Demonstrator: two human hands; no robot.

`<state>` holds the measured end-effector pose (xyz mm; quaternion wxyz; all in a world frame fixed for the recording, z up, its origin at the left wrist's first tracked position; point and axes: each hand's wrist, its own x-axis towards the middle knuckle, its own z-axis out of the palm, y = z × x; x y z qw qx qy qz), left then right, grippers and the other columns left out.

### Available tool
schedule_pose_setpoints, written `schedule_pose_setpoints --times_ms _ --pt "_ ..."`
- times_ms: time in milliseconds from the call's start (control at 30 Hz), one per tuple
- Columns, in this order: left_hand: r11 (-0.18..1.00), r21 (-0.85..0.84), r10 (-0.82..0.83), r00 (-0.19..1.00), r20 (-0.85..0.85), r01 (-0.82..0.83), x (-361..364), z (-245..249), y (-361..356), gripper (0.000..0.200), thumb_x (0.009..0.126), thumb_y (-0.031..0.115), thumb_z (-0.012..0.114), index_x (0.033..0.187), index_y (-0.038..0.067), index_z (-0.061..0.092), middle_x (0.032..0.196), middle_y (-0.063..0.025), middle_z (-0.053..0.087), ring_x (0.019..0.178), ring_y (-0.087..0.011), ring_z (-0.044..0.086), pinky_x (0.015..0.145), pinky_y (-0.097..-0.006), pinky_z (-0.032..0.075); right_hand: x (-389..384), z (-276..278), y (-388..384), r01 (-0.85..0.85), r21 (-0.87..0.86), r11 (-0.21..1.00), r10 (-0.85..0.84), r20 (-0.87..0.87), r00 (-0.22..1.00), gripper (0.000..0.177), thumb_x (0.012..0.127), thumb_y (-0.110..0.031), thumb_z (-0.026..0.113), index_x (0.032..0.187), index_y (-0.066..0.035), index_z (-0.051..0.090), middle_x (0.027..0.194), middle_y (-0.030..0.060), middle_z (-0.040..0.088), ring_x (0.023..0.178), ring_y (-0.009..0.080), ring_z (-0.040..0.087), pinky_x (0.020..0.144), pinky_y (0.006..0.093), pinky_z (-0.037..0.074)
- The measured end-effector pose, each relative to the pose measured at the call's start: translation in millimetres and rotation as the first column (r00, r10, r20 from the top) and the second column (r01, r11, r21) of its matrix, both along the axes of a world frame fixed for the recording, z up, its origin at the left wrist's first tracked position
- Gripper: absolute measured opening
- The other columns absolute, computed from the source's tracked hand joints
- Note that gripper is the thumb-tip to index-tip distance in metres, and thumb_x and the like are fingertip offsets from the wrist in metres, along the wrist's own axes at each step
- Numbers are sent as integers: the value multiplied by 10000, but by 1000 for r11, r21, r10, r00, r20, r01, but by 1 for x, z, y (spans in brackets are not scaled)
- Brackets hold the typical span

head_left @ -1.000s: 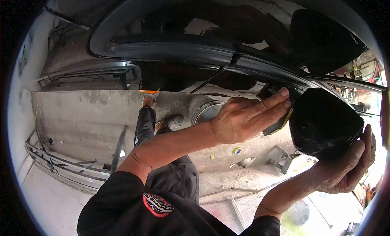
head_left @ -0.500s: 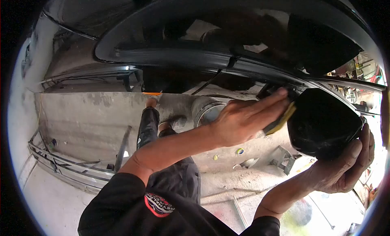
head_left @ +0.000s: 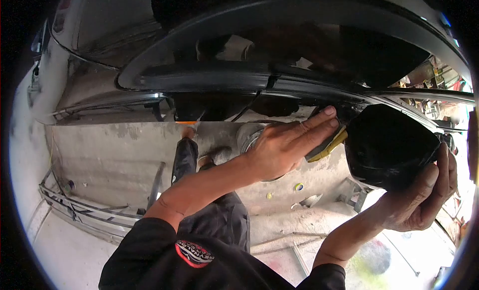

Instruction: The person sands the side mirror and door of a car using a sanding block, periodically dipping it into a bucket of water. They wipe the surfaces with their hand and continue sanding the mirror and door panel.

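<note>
My left hand (head_left: 284,148) lies with its fingers stretched over a small dark pad with a yellow edge (head_left: 332,146), either a sponge or a folded cloth. The hand and pad are just left of a glossy black car side mirror (head_left: 389,145), close to the black car door (head_left: 219,108). On the mirror's lower right side, the fingers of my right hand (head_left: 419,200) curl around the housing, with the thumb toward me. Its fingertips are partly hidden behind the mirror.
The car's side window (head_left: 299,55) spans the top. Below the door, a bucket (head_left: 247,135) stands on the concrete floor, partly covered by my left hand. Metal frames (head_left: 85,205) lie at the left. A small yellow-rimmed round item (head_left: 299,187) rests on the floor.
My left hand and the pad have moved a little left, widening the gap to the mirror. My right hand keeps its grip on the mirror. The view has shifted slightly.
</note>
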<state>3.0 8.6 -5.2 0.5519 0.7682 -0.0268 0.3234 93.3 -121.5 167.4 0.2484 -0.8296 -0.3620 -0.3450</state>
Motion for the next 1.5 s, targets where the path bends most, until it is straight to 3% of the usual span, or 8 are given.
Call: schedule_pose_setpoints --times_ms 467,667,867,967,1067,1300,1400,1500 --pt "993 -2 -114 990 -84 114 -8 17 9 677 701 -149 651 1368 -46 607 1448 -223 585 1198 -274 691 902 -333 627 -1 3 2 5 -74 997 -4 2 1000 241 1017 -85 610 1176 38 743 1194 150 699 1142 222 635 1036 368 491" --pt "994 -56 96 994 50 -93 -39 2 -7 505 760 -79 722 1262 -90 662 1335 -260 654 1111 -283 732 857 -341 636 2 3 -5 -12 -84 996 14 15 1000 243 1020 -96 613 1173 39 744 1200 153 699 1152 227 635 1046 378 490" --pt "988 34 147 987 62 -149 -11 -4 -13 483 749 -62 773 1226 -76 695 1323 -276 654 1067 -292 749 864 -348 641 2 2 -3 -54 -19 998 54 20 998 255 1031 -121 605 1171 42 743 1194 161 708 1160 232 639 1032 384 502" --pt "979 -17 206 973 104 -205 -11 -27 -28 468 772 -119 702 1228 -12 709 1394 -205 635 938 -227 773 717 -314 663 2 0 -3 -53 37 998 52 9 999 265 1037 -137 597 1166 45 741 1192 170 718 1165 239 642 1018 387 515" --pt "983 -58 183 964 191 -175 1 -29 -28 447 788 -38 777 1226 -73 695 1355 -269 633 1098 -299 736 832 -350 653 -2 -1 0 11 76 997 -9 -20 1000 277 1044 -143 585 1164 55 735 1189 173 727 1168 248 644 1010 393 526" --pt "990 2 139 974 180 -141 -4 -44 -25 489 783 -43 777 1259 -73 672 1357 -262 633 1165 -293 705 898 -329 634 5 1 -5 -93 33 995 92 18 996 290 1041 -128 572 1165 88 721 1184 184 731 1166 258 645 1002 394 527" --pt "998 10 66 996 61 -67 4 -9 -12 478 776 -45 771 1244 -76 679 1355 -266 634 1179 -293 698 906 -336 631 2 0 -1 -60 18 998 59 40 997 298 1041 -131 570 1165 96 718 1184 189 730 1156 260 649 992 392 530" --pt "991 -13 132 981 139 -132 1 -21 -14 492 763 -51 755 1248 -79 675 1392 -256 613 1162 -285 708 898 -334 632 4 0 -3 -70 11 998 69 43 997 302 1040 -130 563 1165 98 718 1185 189 728 1147 260 653 983 392 536"
